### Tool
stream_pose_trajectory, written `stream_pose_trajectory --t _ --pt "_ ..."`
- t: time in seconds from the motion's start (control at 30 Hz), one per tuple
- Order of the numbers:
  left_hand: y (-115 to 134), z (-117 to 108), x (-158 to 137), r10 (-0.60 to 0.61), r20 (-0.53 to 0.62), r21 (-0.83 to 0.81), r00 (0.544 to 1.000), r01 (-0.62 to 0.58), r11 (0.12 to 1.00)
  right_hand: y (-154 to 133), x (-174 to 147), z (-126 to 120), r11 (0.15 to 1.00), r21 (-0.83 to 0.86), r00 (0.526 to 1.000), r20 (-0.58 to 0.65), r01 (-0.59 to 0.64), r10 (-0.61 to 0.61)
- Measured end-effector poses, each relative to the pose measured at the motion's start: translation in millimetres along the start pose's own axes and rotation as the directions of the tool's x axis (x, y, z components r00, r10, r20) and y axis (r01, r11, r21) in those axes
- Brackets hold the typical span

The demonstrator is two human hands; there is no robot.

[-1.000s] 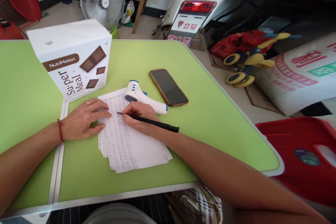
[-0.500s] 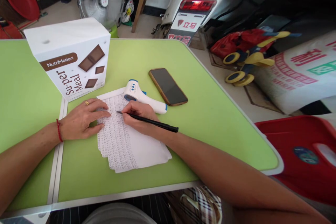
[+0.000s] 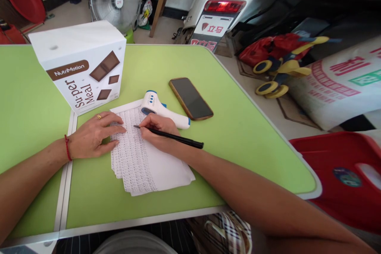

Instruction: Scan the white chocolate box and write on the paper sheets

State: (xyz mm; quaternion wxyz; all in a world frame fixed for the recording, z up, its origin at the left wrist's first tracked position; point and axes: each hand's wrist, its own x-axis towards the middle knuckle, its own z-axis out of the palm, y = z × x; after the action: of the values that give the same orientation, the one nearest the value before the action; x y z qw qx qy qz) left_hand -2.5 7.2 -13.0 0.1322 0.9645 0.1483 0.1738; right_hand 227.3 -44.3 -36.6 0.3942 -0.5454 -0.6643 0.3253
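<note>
My right hand is closed around a black pen, its tip on the writing. Under both hands lies a stack of white paper sheets, slightly fanned, with rows of handwriting over the left part and a blank right part. My left hand rests with fingers spread over the left edge of the sheets; it wears a gold ring, and a red cord circles the wrist. A white and blue infrared thermometer lies across the top of the sheets, just beyond my right hand.
Beyond my left hand stands a white NutriMotion box. A smartphone lies right of the thermometer on the green table. Past the table are a fan, a white scooter, a printed sack and a red plastic seat.
The pen tip and my right hand have shifted very slightly to the right along the writing. The left hand stays on the sheets.
</note>
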Motion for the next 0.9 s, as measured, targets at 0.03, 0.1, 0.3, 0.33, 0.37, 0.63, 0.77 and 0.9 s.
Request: stream_pose_trajectory --t 0.03,0.1,0.3,0.33,0.37,0.63,0.77,0.9 --pt "-0.1 0.1 0.0 -0.004 0.004 0.001 1.000 0.004 1.000 0.1 0.2 -0.1 1.000 0.002 1.000 -0.002 0.007 -0.007" --pt "-0.2 0.2 -0.1 -0.011 0.011 0.001 1.000 0.011 1.000 0.3 0.5 -0.7 1.000 0.023 1.000 0.021 0.009 -0.009" --pt "-0.8 0.9 -0.5 -0.001 0.001 0.003 1.000 0.001 1.000 -0.5 1.0 -2.8 0.999 0.033 0.997 0.066 -0.029 0.027" --pt "-0.7 0.9 -0.5 -0.003 0.003 0.004 1.000 0.003 1.000 -0.8 1.0 -2.6 0.999 0.026 0.998 0.061 -0.029 0.027" --pt "-0.6 0.7 -0.6 -0.004 0.005 0.004 1.000 0.004 1.000 -1.1 1.0 -2.4 0.999 0.020 0.998 0.054 -0.030 0.029" --pt "-0.3 -0.5 -0.1 -0.006 0.011 0.002 1.000 0.006 1.000 1.2 0.2 -0.5 1.000 -0.022 1.000 0.025 -0.015 0.016" --pt "-0.8 -0.1 -0.4 0.006 0.003 0.007 1.000 -0.006 1.000 0.3 0.6 -0.2 0.999 -0.042 1.000 0.008 0.018 -0.018" --pt "-1.0 0.2 -0.8 0.004 -0.003 0.005 1.000 -0.004 1.000 -2.5 0.5 -1.4 0.999 -0.038 1.000 -0.002 0.024 -0.024"
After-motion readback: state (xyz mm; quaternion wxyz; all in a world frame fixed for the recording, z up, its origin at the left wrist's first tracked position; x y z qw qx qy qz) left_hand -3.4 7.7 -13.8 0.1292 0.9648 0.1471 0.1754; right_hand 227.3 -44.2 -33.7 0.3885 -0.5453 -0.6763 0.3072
